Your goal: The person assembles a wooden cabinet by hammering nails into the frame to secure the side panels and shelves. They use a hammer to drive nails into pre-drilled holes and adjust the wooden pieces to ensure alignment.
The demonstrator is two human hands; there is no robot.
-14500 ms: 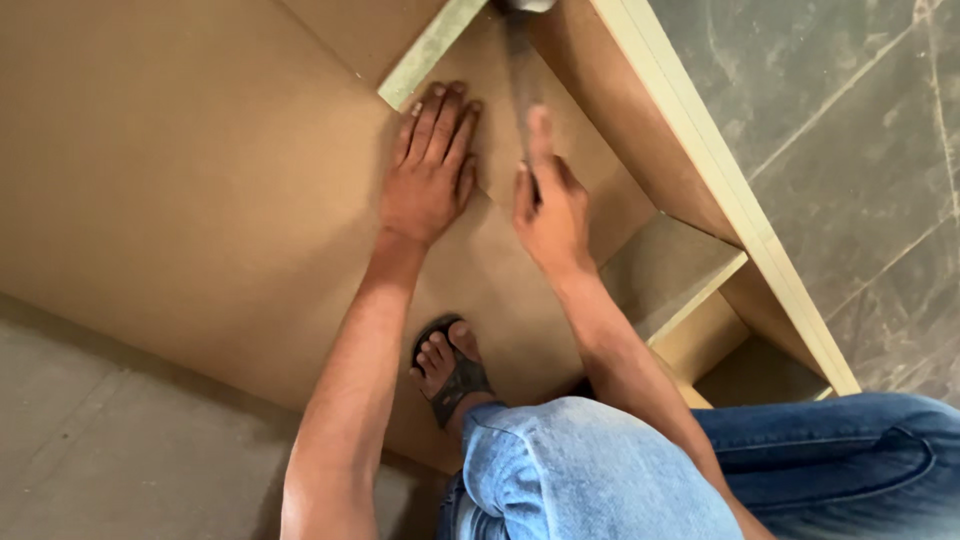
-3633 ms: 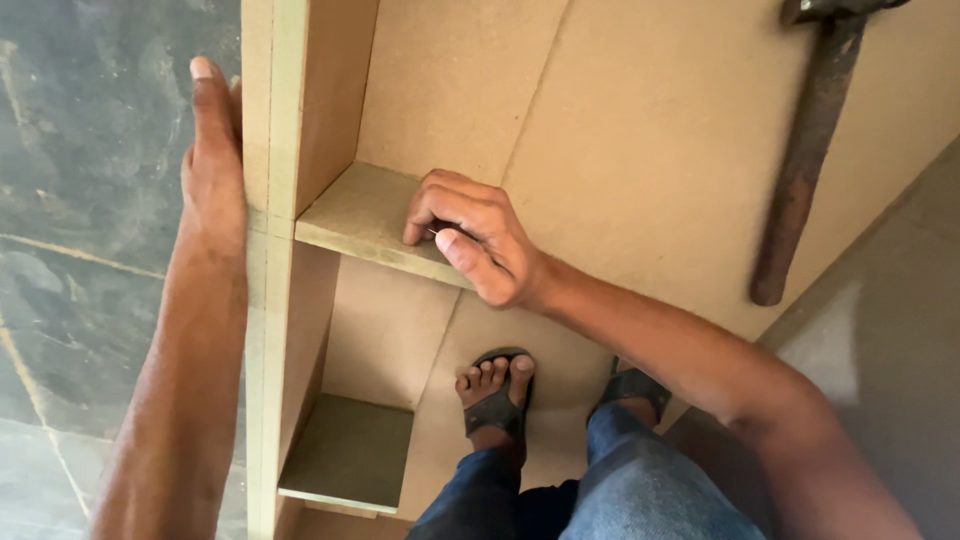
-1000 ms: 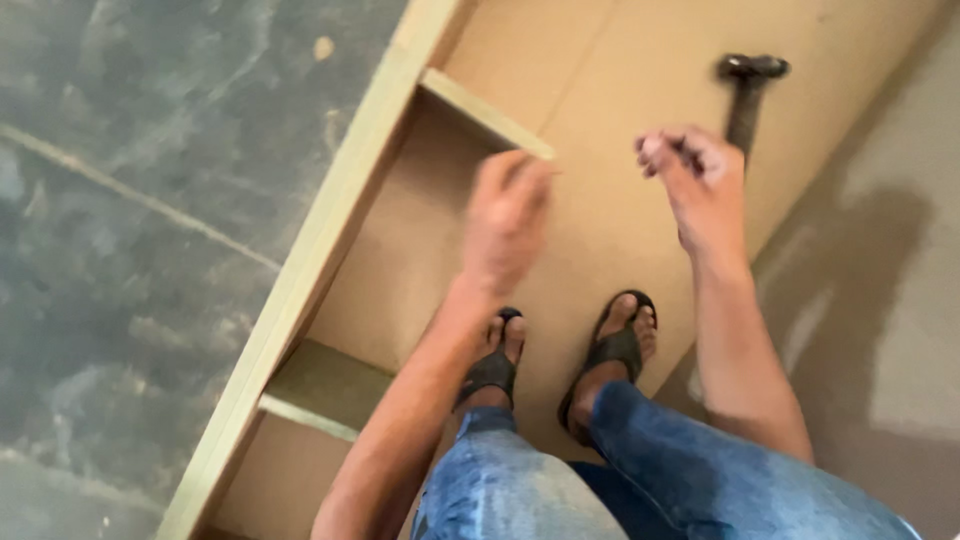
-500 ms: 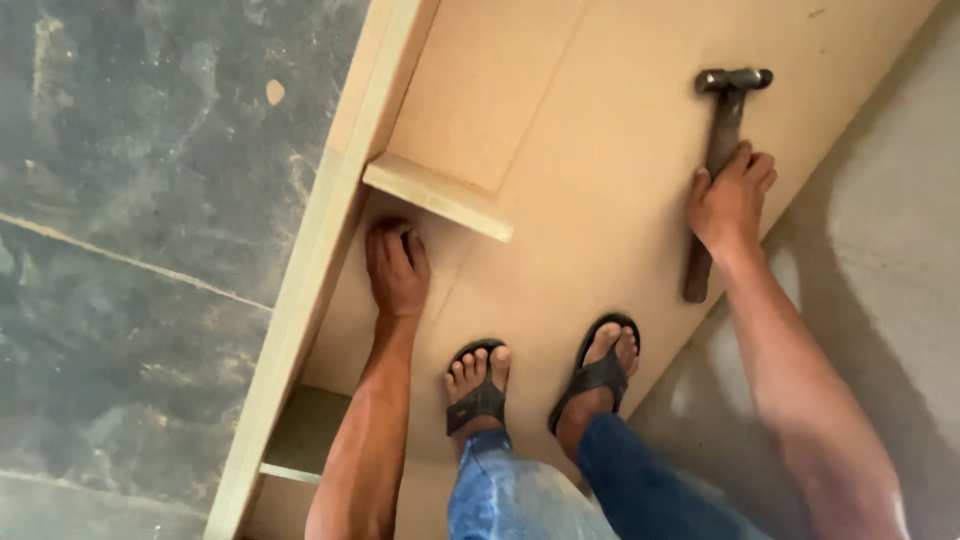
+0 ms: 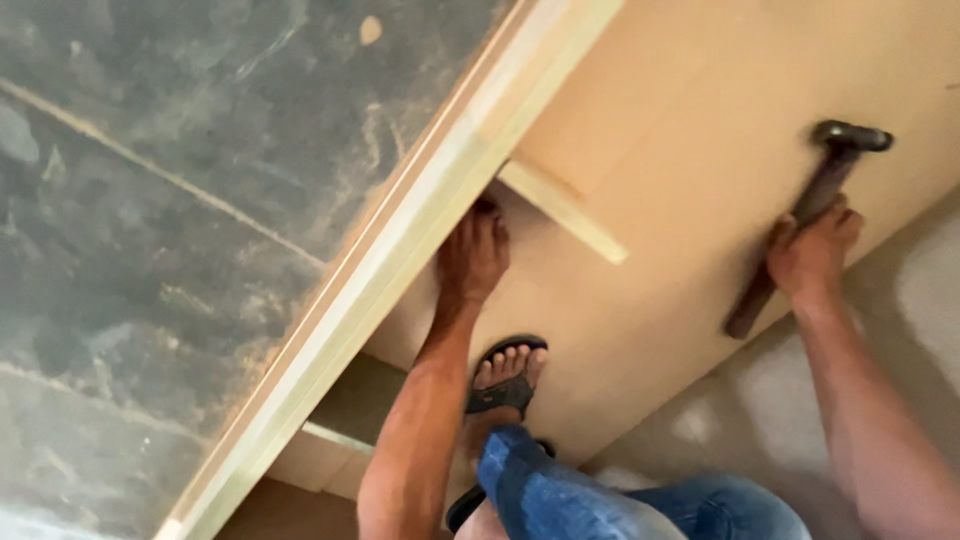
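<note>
Hammer w/ dark metal head and brown wooden handle [image 5: 805, 225] lies on the tan fibreboard back panel [image 5: 680, 330] of a cabinet carcass laid flat on the floor, near the panel's right edge, head pointing up-right in the head view. Right hand [image 5: 812, 255] is wrapped round the mid-handle, fingers closed on it; handle end sticks out below the hand.

Left hand [image 5: 472, 255] rests flat on the panel, fingers together and stretched toward the corner where the pale-edged long side board [image 5: 400, 270] meets the short light wooden shelf divider [image 5: 562, 210]; palm down, holding nothing. Fingertips are partly under the side board's shadow, so contact w/ the board itself can't be told.

One foot in a black flip-flop sandal [image 5: 505, 375] stands on the panel just below the left wrist; blue denim trouser leg [image 5: 580, 495] at bottom. Dark grey stone-tile floor [image 5: 180, 200] fills the left, pale dusty concrete floor [image 5: 880, 340] the right.

Vs half a sec ago: view has swung and tilted, hammer and right hand sit in the same grip as before, left hand in the same corner; only one foot shows now instead of two.
</note>
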